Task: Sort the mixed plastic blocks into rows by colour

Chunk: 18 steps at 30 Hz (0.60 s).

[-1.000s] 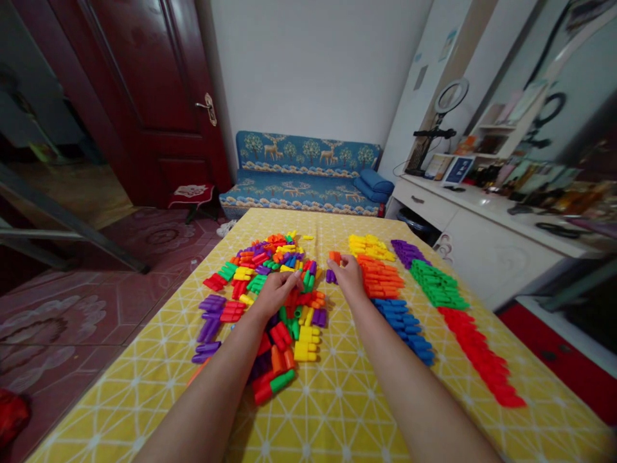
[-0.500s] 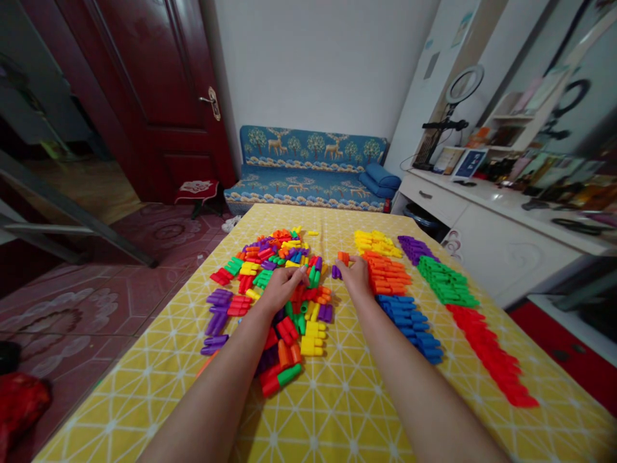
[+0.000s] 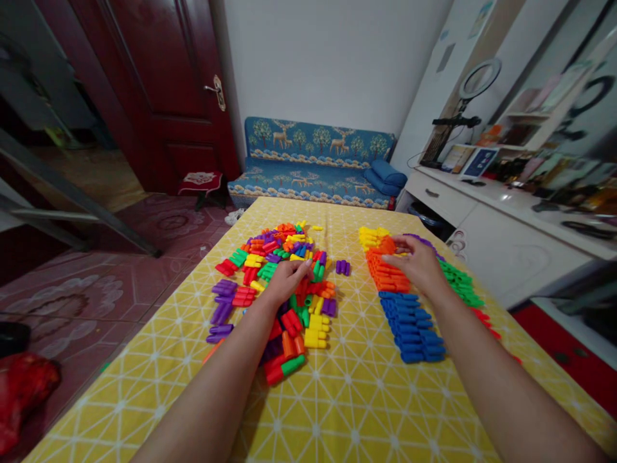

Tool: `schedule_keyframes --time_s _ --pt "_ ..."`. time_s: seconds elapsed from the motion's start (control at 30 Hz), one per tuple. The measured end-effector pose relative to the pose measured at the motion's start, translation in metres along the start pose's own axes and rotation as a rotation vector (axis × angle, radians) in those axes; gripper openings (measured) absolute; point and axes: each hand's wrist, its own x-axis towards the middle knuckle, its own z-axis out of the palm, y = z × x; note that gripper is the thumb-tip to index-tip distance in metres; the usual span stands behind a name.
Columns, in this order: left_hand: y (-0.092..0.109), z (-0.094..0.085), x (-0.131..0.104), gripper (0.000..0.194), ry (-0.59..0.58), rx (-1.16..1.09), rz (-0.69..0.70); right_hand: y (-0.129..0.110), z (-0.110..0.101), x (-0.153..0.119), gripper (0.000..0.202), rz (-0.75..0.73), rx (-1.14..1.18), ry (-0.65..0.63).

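Observation:
My right hand [image 3: 418, 262] pinches an orange plastic bullet-shaped building block [image 3: 387, 245] at the far end of a stack of orange blocks [image 3: 386, 275]. Over a mixed pile of coloured blocks [image 3: 292, 321] rests my left hand [image 3: 288, 280], its fingers drawn together near red and green pieces; whatever they hold is hidden. A purple block [image 3: 343, 267] lies alone between the pile and the sorted rows. Yellow blocks [image 3: 372, 236] sit just beyond the orange ones, and blue blocks [image 3: 409, 328] are on the near side.
Green blocks [image 3: 461, 284] form an outer row, with purple and red ones partly behind my right hand and forearm. The table has a yellow patterned cloth [image 3: 332, 399]. Beyond it stands a blue sofa [image 3: 308, 168]; a white dresser [image 3: 465, 215] is at right.
My right hand has carried the orange block rightward to the orange stack. The purple block beside that hand earlier now lies apart from it. My left hand stays over the pile.

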Motion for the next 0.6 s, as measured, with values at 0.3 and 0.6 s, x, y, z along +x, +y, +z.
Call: schedule_keyframes --time_s 0.3,0.6 --pt "-0.004 0.001 0.001 0.057 0.002 -0.01 0.01 0.043 -0.03 -0.009 0.045 -0.071 -0.29 -0.347" --pt "-0.004 0.001 0.001 0.057 0.012 -0.013 0.015 0.049 -0.02 -0.004 0.044 -0.116 -0.287 -0.39"
